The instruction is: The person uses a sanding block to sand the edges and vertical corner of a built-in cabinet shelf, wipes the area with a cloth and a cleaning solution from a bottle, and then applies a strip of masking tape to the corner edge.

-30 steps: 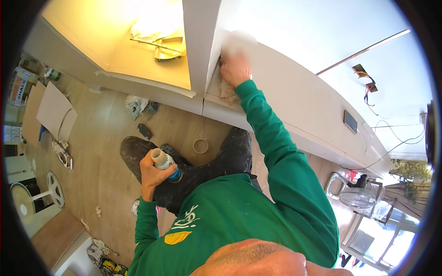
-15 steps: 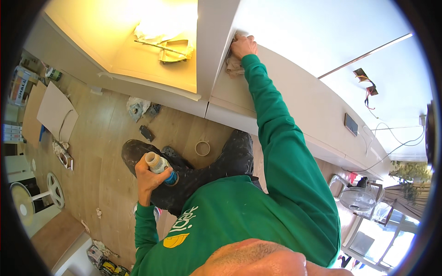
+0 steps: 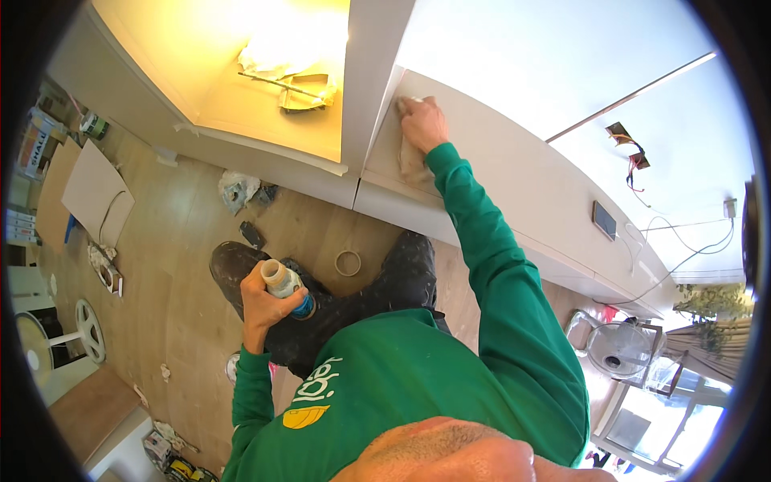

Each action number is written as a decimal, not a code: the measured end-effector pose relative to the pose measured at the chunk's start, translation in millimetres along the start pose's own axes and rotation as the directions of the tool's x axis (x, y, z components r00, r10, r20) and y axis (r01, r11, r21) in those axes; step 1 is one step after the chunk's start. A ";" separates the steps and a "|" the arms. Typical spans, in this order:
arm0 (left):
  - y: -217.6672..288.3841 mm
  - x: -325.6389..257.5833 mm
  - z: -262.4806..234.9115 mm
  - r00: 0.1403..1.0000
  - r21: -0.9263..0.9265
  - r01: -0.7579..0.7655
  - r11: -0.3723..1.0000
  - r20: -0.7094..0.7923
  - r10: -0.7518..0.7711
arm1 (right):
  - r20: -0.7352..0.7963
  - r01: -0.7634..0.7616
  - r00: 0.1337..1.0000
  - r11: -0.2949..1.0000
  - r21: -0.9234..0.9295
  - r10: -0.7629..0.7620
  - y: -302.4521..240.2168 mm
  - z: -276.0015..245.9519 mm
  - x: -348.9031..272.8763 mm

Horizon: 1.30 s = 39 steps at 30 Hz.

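My left hand [image 3: 265,301] is wrapped round a small open-topped bottle [image 3: 283,281], pale at the neck with a blue lower part, held above my thigh. Out at the far end of my stretched arm, my right hand [image 3: 424,122] grips a beige cloth [image 3: 413,161]. The cloth lies against the top of a long, low, pale cabinet [image 3: 498,173], close to the upright panel at its left. Part of the cloth hangs below my fingers, and its upper edge shows past my knuckles.
A lit niche [image 3: 241,120] with masking paper stands left of the cabinet. A phone [image 3: 604,220] lies on the cabinet top, near loose cables and exposed wires [image 3: 630,149] on the wall. On the wooden floor are a tape roll [image 3: 348,263], crumpled plastic [image 3: 238,189] and boards [image 3: 100,189].
My right hand has drawn the cloth back from the corner by the wall, toward me along the cabinet top. My left hand still holds the bottle in nearly the same place.
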<state>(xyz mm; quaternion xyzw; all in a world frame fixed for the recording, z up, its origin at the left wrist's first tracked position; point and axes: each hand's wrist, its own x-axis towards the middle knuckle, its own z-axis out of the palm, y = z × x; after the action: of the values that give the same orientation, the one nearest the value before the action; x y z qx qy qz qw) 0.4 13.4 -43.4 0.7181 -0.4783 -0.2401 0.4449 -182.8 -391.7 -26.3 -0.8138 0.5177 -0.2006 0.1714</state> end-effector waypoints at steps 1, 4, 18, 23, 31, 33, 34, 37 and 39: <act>3.2 0.7 0.0 1.000 0.010 -0.006 1.000 0.003 0.006 | -0.050 -0.022 0.998 1.000 0.011 0.023 8.4 2.8 13.3; 0.5 0.3 -2.1 0.999 -0.021 0.011 1.000 -0.032 -0.012 | -0.105 -0.085 0.991 0.996 0.018 0.086 14.9 3.2 55.3; 5.4 14.3 11.6 0.999 -0.028 -0.038 0.999 -0.003 0.038 | 0.171 0.308 0.935 0.951 0.041 -0.310 -33.2 -3.0 -124.9; 19.1 10.3 6.5 0.999 -0.019 -0.043 0.999 -0.007 0.042 | -0.033 0.362 0.930 0.902 0.236 -0.365 -36.8 -17.1 -146.7; 20.7 -0.1 2.7 0.998 -0.022 0.063 0.998 0.034 -0.062 | -0.012 0.027 1.000 0.998 0.049 -0.026 -39.8 16.4 -75.7; 14.2 -2.0 4.2 0.997 -0.004 0.069 0.998 0.024 -0.069 | -0.040 0.043 0.998 0.999 0.034 -0.042 -26.9 26.1 -45.5; 12.1 -4.4 4.3 0.997 0.010 0.070 0.997 0.025 -0.071 | -0.035 0.007 0.999 1.000 0.018 -0.006 -19.9 25.7 -17.0; 12.6 2.2 4.5 0.998 -0.024 0.052 0.998 0.022 -0.051 | -0.027 -0.045 0.999 0.997 -0.061 0.043 23.2 24.2 70.2; 15.3 -3.7 5.9 0.998 -0.038 0.061 0.997 -0.004 -0.062 | -0.031 -0.145 0.989 0.989 0.013 0.145 9.9 3.1 78.6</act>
<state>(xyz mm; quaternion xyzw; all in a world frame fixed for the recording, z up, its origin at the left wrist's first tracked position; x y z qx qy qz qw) -13.0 12.1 -33.3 0.7245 -0.4501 -0.2608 0.4522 -158.8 -467.1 -22.1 -0.7698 0.5770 -0.2035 0.1818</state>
